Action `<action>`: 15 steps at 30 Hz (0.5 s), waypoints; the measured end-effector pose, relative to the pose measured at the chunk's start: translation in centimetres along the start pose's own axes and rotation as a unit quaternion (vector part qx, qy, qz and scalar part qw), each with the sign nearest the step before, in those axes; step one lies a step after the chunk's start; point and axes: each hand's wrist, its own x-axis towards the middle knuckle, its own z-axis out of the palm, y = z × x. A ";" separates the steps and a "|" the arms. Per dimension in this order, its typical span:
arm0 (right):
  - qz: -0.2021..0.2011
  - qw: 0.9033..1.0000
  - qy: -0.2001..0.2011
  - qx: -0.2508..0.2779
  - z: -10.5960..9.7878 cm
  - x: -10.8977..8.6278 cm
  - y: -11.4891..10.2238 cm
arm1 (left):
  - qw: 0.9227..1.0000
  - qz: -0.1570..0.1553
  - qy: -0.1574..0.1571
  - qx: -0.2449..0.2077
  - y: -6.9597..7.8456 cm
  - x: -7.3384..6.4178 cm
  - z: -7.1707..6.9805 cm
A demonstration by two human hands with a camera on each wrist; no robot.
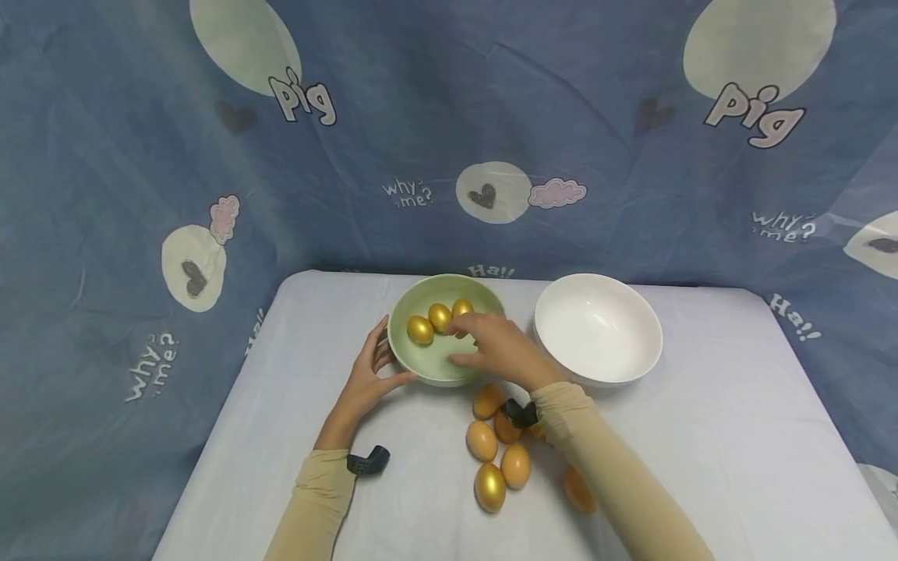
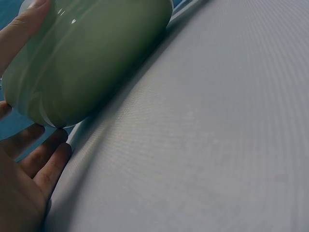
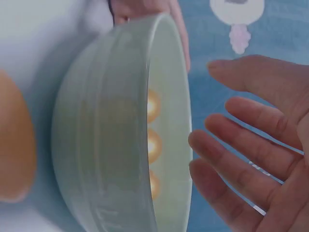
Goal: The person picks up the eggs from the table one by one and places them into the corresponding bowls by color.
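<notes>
A pale green bowl (image 1: 449,366) stands near the back of the table with three golden eggs (image 1: 420,330) in a row inside it. My left hand (image 1: 366,383) holds the bowl's left side. Its thumb lies along the near rim, and in the left wrist view the other fingertips (image 2: 60,135) meet the bowl low on its wall. Over the bowl's right part hovers my right hand (image 1: 500,348), fingers spread and loosely bent, with nothing in it. The right wrist view shows this hand (image 3: 260,145) beside the bowl's opening, the palm bare.
A white bowl (image 1: 598,327) stands to the right of the green one. In front of the green bowl lie several brown eggs (image 1: 482,441) and a golden egg (image 1: 490,488). Another brown egg (image 1: 579,491) is partly behind my right sleeve. A blue printed cloth (image 1: 421,117) hangs behind the table.
</notes>
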 end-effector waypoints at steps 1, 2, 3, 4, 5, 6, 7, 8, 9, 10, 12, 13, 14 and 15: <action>-0.006 1.000 -0.002 -0.001 0.1 -0.4 -0.2 | 1.000 0.001 0.001 -0.001 0.0 0.0 0.0; -0.012 1.000 -0.002 0.003 0.2 -0.8 -0.3 | 1.000 0.001 0.002 -0.001 0.0 0.0 0.0; -0.018 1.000 -0.004 0.005 0.2 -1.2 -0.5 | 1.000 0.002 0.002 -0.001 0.0 0.0 0.1; -0.023 1.000 -0.005 0.007 0.3 -1.6 -0.6 | 1.000 0.002 0.002 -0.001 0.0 0.0 0.1; -0.030 1.000 -0.005 0.006 0.4 -2.1 -0.8 | 1.000 0.003 0.002 0.000 0.0 0.0 0.1; -0.037 0.999 -0.006 0.005 0.6 -2.6 -0.9 | 1.000 0.002 0.002 0.000 0.1 0.0 0.1; -0.043 0.999 -0.007 0.007 0.7 -3.1 -1.0 | 1.000 0.002 0.002 -0.003 0.1 0.0 0.2; -0.049 0.999 -0.009 0.008 0.9 -3.6 -1.1 | 1.000 0.001 0.002 -0.005 0.0 0.0 0.2; -0.054 0.998 -0.012 0.007 1.1 -4.1 -1.2 | 1.000 0.000 0.001 -0.007 0.0 0.0 0.2; -0.056 0.998 -0.015 0.005 1.3 -4.6 -1.3 | 1.000 0.000 0.001 -0.009 0.0 0.0 0.2; -0.063 0.998 -0.023 0.000 1.8 -5.6 -1.4 | 1.000 -0.002 0.001 -0.014 -0.2 0.0 0.1; -0.065 0.997 -0.028 -0.004 2.0 -6.1 -1.6 | 1.000 -0.003 0.001 -0.015 -0.2 0.0 0.1; -0.067 0.997 -0.032 -0.010 2.3 -6.6 -1.6 | 1.000 -0.003 0.001 -0.014 -0.3 0.0 0.1; -0.068 0.997 -0.036 -0.014 2.6 -7.0 -1.7 | 1.000 -0.002 0.001 -0.013 -0.3 0.0 0.1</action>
